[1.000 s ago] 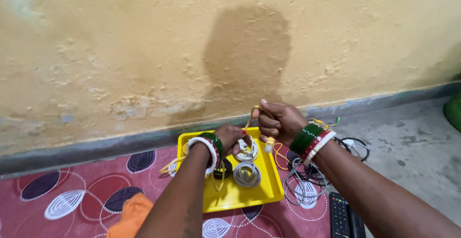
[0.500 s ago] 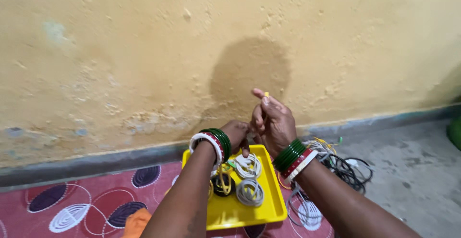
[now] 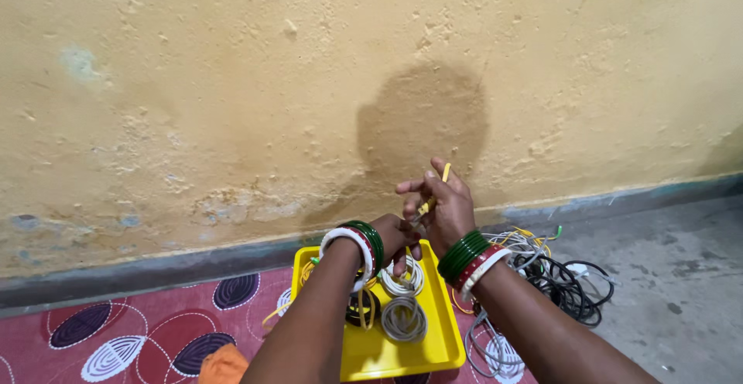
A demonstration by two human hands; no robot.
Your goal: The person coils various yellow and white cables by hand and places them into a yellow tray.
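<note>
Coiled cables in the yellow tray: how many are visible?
3: a white coil under the left hand, a grey coil nearer, a black-and-yellow coil left; others may be hidden.

We note the tray [image 3: 445,345] lying on the floor mat [image 3: 139,330], close to the foot of the wall [image 3: 232,82]. In the tray, two wound cable coils [image 3: 403,318] lie along its right edge, one behind the other, and a third coil [image 3: 360,306] lies left of them. A loose cable tangle [image 3: 565,279] lies on the bare floor [image 3: 681,276], right of the tray. Both hands, the left hand [image 3: 396,235] and the right hand [image 3: 441,210], are raised over the tray's far edge, the right pinching a thin cable [image 3: 444,175].
</note>
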